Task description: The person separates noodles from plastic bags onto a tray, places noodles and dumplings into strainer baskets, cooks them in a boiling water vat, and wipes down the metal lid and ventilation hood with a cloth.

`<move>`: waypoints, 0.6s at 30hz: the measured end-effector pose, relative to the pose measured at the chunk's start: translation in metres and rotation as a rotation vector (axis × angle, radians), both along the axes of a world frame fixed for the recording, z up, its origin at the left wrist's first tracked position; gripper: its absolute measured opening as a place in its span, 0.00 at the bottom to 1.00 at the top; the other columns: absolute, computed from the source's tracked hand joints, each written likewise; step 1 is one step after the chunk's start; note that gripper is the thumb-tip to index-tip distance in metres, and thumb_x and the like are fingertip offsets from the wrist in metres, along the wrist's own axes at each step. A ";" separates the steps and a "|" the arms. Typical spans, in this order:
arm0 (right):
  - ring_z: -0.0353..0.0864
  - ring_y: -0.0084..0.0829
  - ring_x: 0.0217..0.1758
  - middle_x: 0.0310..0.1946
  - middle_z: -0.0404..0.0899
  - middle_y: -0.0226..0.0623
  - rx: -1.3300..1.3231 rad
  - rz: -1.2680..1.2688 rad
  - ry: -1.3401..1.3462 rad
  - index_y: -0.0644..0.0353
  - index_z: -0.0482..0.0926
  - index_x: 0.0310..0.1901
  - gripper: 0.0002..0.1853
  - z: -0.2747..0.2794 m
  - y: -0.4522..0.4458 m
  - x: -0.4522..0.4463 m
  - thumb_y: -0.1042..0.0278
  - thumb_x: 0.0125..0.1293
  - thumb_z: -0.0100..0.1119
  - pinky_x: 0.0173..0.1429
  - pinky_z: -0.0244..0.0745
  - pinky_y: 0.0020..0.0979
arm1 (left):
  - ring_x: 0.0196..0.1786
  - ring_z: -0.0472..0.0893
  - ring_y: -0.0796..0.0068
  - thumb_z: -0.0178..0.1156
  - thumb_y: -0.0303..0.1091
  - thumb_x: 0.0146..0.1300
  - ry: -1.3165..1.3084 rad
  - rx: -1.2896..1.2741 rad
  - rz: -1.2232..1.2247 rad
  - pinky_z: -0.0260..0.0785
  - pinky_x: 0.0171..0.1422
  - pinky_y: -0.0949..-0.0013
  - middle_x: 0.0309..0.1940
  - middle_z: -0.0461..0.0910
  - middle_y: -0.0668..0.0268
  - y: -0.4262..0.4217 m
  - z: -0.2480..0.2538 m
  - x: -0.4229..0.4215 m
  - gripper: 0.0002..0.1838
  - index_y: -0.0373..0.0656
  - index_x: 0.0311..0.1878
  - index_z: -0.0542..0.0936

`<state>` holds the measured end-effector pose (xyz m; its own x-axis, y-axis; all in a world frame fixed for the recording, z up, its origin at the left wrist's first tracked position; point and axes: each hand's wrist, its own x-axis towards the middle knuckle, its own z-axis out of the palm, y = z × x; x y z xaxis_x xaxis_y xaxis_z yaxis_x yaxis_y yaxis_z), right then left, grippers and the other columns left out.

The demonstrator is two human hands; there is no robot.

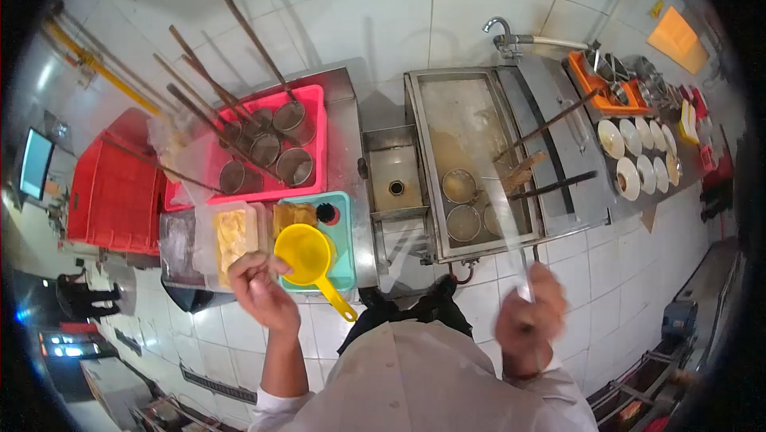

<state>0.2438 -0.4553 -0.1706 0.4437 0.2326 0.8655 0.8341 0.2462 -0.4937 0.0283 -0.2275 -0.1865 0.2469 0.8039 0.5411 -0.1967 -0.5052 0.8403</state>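
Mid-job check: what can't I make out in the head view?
Head view, all:
Tip of the long tool in the right hand: motion blur.
Lower-right strainer: partly behind that tool.
Anything under the cloudy liquid: murk.
Whether the left hand touches the yellow scoop: overlap.
Screen contents: too small.
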 end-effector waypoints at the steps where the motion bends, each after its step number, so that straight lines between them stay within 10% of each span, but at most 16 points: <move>1: 0.66 0.36 0.17 0.19 0.66 0.35 -0.044 0.025 -0.037 0.54 0.72 0.24 0.09 -0.015 0.023 -0.001 0.68 0.63 0.54 0.21 0.57 0.36 | 0.32 0.73 0.73 0.46 0.46 0.72 -0.009 0.018 0.044 0.67 0.39 0.71 0.32 0.73 0.60 0.004 0.000 -0.009 0.20 0.36 0.49 0.68; 6: 0.70 0.42 0.19 0.20 0.70 0.43 -0.558 0.127 0.224 0.63 0.74 0.27 0.05 -0.102 0.090 -0.016 0.77 0.59 0.59 0.23 0.64 0.40 | 0.32 0.72 0.76 0.49 0.41 0.71 0.017 -0.017 0.141 0.67 0.36 0.74 0.31 0.70 0.65 0.011 0.003 -0.032 0.13 0.40 0.48 0.69; 18: 0.77 0.48 0.32 0.26 0.73 0.48 -0.824 0.128 0.137 0.64 0.75 0.28 0.08 -0.179 0.149 0.001 0.68 0.52 0.60 0.38 0.72 0.45 | 0.34 0.67 0.81 0.54 0.30 0.66 0.297 -0.054 0.383 0.62 0.37 0.78 0.34 0.68 0.69 -0.019 -0.018 -0.030 0.10 0.43 0.49 0.69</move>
